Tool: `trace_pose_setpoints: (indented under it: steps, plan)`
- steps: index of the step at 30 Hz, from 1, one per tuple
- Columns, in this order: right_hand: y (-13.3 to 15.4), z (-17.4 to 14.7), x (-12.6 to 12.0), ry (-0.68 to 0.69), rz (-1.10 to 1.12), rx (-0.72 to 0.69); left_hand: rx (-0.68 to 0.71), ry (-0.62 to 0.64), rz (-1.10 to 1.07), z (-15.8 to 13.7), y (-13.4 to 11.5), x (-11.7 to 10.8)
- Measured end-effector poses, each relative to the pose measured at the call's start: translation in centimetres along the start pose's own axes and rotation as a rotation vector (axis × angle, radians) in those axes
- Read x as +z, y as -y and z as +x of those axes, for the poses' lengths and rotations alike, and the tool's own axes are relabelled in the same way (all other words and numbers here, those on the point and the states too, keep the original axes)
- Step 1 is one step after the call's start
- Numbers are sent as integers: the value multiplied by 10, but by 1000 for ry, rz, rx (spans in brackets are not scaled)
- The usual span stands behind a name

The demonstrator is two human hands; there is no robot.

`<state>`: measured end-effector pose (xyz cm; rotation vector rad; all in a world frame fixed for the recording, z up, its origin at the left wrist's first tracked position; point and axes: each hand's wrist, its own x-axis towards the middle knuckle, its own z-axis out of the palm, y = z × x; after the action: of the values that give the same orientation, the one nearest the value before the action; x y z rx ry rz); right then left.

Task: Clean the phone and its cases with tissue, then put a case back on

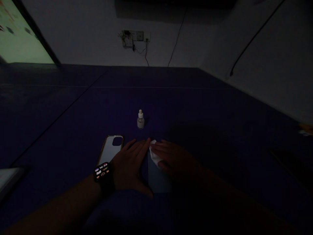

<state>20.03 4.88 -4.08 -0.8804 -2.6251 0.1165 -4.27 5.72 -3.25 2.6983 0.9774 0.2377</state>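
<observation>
A flat, dark, phone-sized slab [158,181], probably a phone, lies on the dark blue surface between my hands. My left hand [130,164] is spread against its left edge, thumb stretched toward its near end, holding nothing. Under the fingers of my right hand [174,158] a crumpled white cloth or tissue [154,155] is pressed onto the slab's far part. My right arm and its shadow hide the slab's right side. To the left lies a phone case [110,148] with a camera cutout, partly covered by my left hand. Beyond my hands a small dropper bottle [140,121] stands upright.
The room is dim. A pale-edged object [11,179] lies at the left edge. On the right is a dark flat object [288,166], hard to make out. Wall sockets [135,36] with cables are at the back, and a smartwatch [102,173] glows on my left wrist.
</observation>
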Motion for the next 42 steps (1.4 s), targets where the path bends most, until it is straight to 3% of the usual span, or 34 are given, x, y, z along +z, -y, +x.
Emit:
trace_pose_setpoints:
  steps: [5,11,16,19,24,28,33,39,42]
  plan:
    - [3,-1,-1,-4,-18,-135,14,-23,5,-1,2,3]
    - [3,-7,-5,-11,-26,-117,-16,18,-9,1,-1,-1]
    - [10,-9,-3,96,63,-186,-32,34,-29,1,-3,-2]
    - [11,-10,-3,54,27,-113,-24,14,-11,1,-2,-1]
    - [11,-13,-8,72,28,-177,-21,2,-13,1,-3,0]
    - [12,-13,-9,60,-3,-128,-36,33,-19,1,-3,-2]
    - [11,-13,-4,41,55,-246,-27,20,-16,1,-3,-2]
    - [4,-16,-12,-16,13,-57,-19,14,-24,0,-2,-1]
    - [5,-22,-23,40,49,-61,-1,-11,-22,-1,-2,0]
